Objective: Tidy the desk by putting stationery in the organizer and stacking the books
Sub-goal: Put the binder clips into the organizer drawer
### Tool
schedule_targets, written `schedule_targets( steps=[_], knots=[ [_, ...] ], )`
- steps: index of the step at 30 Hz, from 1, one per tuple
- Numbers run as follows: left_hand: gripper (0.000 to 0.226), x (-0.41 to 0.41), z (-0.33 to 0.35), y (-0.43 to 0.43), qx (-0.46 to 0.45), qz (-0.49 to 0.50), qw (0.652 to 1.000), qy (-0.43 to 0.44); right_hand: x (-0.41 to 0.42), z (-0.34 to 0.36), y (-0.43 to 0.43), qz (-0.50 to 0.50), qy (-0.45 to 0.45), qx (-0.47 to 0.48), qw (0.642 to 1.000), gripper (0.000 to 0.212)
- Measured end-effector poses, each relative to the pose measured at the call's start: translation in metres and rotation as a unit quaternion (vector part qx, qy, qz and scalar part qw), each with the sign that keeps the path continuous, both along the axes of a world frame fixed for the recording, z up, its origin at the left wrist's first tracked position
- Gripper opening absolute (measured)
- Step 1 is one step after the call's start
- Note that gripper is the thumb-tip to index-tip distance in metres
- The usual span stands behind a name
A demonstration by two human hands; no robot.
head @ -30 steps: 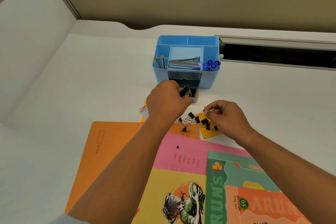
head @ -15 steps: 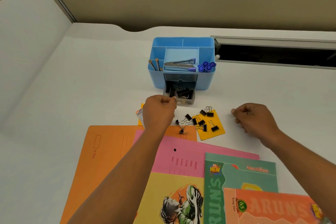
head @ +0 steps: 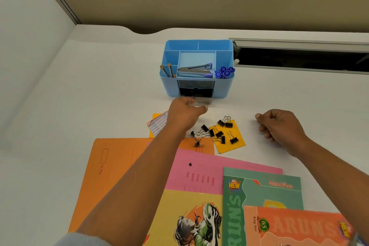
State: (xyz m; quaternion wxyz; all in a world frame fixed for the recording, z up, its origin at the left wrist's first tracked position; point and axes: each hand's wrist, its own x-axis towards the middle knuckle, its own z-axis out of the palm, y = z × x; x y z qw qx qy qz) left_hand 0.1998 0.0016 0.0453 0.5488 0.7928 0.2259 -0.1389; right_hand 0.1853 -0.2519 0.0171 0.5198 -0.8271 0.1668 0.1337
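A blue organizer (head: pixel 223 88) stands at the middle of the white desk, holding a stapler (head: pixel 194 71), two pencils (head: pixel 167 70) and blue-capped pens (head: pixel 224 72). Its clear drawer (head: pixel 206 101) is slightly out and blurred, with black clips inside. My left hand (head: pixel 182 115) pinches the drawer's front edge. Several black binder clips (head: pixel 219 134) lie loose on and beside a yellow note (head: pixel 237 146). My right hand (head: pixel 279 126) rests as a loose fist on the desk to the right of the clips; nothing shows in it. Three books lie near me: yellow (head: pixel 179 215), green (head: pixel 269 191), orange (head: pixel 299 225).
An orange folder (head: pixel 111 166) and a pink folder (head: pixel 199 173) lie under the books. A small printed label sheet (head: pixel 157 124) sits left of my left wrist. A dark cable slot (head: pixel 299 58) runs along the desk's back right. A white partition stands at the left.
My left hand dropped a clip into the drawer and now holds its front; the drawer sits further in. My right hand left the clips and moved right, closing into a fist.
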Motion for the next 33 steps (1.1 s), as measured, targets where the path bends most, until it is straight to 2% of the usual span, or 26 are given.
schedule_targets(
  steps=[4,7,11,15,18,20,23,25,33],
  knots=[
    [0.085,0.007,0.000,-0.005,-0.034,-0.017,0.999,0.022,0.000,-0.001,0.001,0.000,-0.005,-0.007,1.000,0.033],
    [0.086,0.006,0.002,-0.008,-0.089,-0.004,0.995,0.035,-0.001,-0.001,0.002,-0.006,-0.009,-0.001,1.000,0.031],
    [0.064,0.005,0.004,-0.014,-0.168,0.081,0.982,0.032,-0.001,-0.001,0.002,-0.011,-0.012,0.004,1.000,0.030],
    [0.033,0.015,0.008,-0.018,-0.353,0.206,0.912,0.042,0.000,-0.001,0.002,-0.012,-0.013,0.005,1.000,0.029],
    [0.020,0.022,0.012,-0.021,-0.419,0.252,0.871,0.046,-0.001,-0.001,0.002,-0.011,-0.015,-0.002,1.000,0.029],
    [0.021,0.023,0.014,-0.022,-0.426,0.273,0.861,0.051,-0.002,-0.001,0.002,-0.012,-0.017,-0.003,1.000,0.029],
    [0.041,0.024,0.014,-0.021,-0.413,0.298,0.858,0.061,-0.002,-0.001,0.002,-0.013,-0.019,-0.005,1.000,0.028],
    [0.046,0.025,0.014,-0.021,-0.402,0.295,0.864,0.067,-0.002,-0.001,0.003,-0.013,-0.019,-0.009,1.000,0.027],
    [0.039,0.024,0.010,-0.025,-0.435,0.285,0.850,0.086,-0.003,-0.002,0.004,-0.018,-0.024,-0.018,0.999,0.025]
  ],
)
